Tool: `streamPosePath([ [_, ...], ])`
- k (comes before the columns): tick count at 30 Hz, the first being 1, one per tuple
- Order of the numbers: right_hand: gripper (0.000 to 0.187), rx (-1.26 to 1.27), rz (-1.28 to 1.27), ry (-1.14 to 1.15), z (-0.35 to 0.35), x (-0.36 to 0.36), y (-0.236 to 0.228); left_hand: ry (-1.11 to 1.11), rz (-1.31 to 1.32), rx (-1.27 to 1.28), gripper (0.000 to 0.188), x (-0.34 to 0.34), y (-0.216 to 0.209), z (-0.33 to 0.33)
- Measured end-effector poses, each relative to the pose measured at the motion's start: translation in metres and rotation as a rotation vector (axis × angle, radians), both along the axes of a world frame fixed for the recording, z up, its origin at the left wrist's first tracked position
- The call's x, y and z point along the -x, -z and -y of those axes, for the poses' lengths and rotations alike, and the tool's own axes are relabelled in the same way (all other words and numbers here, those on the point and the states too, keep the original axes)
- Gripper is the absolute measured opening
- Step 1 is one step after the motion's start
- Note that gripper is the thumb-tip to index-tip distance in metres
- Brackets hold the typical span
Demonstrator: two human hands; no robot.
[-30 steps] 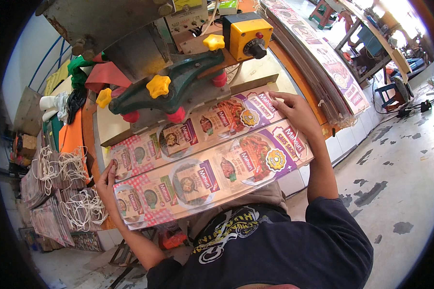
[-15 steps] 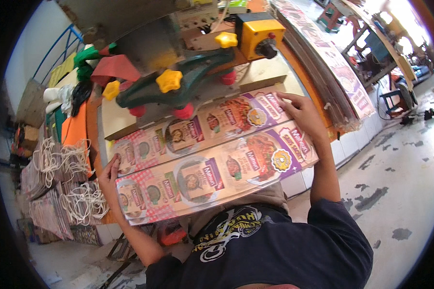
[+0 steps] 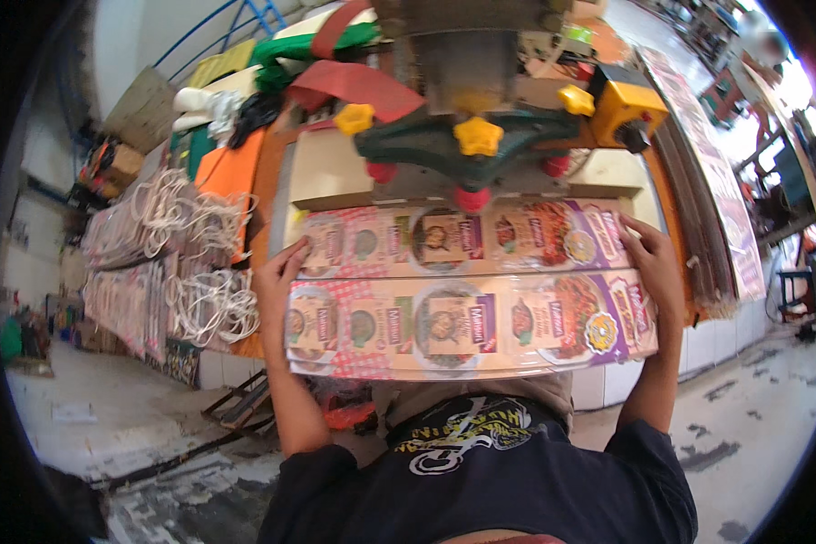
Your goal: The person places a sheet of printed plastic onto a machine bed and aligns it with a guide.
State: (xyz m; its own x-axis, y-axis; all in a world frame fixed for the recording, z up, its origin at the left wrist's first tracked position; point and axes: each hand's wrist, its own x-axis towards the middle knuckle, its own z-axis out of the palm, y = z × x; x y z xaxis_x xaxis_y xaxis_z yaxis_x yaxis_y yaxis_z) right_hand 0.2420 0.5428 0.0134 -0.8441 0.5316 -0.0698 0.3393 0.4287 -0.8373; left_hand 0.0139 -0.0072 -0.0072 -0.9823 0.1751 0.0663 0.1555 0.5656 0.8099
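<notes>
Mid-frame, the upper food-printed panel [image 3: 494, 243] looks already lined up below the green press bracket [image 3: 417, 150], left hand [image 3: 281, 267] and right hand [image 3: 653, 256] gripping its ends, not yet released.

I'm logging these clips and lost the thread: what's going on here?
A person's left hand and right hand are at opposite ends of the farther food-printed strip. A matching nearer strip lies toward the person's body. Beyond both is a machine's green bracket with yellow star-shaped knobs.
</notes>
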Motion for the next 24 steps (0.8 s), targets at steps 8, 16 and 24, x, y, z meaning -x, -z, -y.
streamPosePath([
  [8,0.041,0.064,-0.036,0.015,0.003,0.003,0.002,-0.051,0.010,-0.030,0.033,-0.010,-0.009,-0.009],
  [16,0.042,0.077,-0.098,-0.017,0.004,0.001,0.003,-0.070,0.032,0.074,0.033,-0.013,-0.020,-0.012],
  [24,0.039,-0.015,-0.003,0.023,0.001,0.001,0.004,0.022,0.008,-0.023,0.035,-0.001,-0.003,-0.005],
])
